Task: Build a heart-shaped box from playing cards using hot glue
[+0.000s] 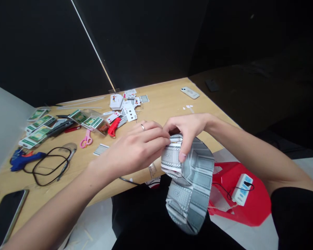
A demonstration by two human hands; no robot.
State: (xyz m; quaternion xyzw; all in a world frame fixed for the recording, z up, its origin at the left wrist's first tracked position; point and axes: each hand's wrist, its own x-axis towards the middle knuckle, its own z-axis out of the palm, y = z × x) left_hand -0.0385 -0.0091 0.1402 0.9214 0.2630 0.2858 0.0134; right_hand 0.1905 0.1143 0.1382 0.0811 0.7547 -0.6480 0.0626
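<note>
A curved, folded structure of grey patterned playing cards (202, 173) is held above my lap, past the table's front edge. My right hand (189, 130) grips its upper end, with the thumb pressed on the card face and the other fingers mostly hidden behind. My left hand (148, 140), with a ring on one finger, has its fingers bent together at the same upper end. Those fingertips pinch the edge of the cards close to my right hand; whether a small piece sits between them is hidden.
On the wooden table (161, 100) lie loose playing cards (129, 111), a red-handled tool (114, 127), pink scissors (86, 139), boxed card packs (39, 133), a blue glue gun (26, 158) with a looped cable, and two phones. A red stool (253, 211) bears a power strip (242, 189).
</note>
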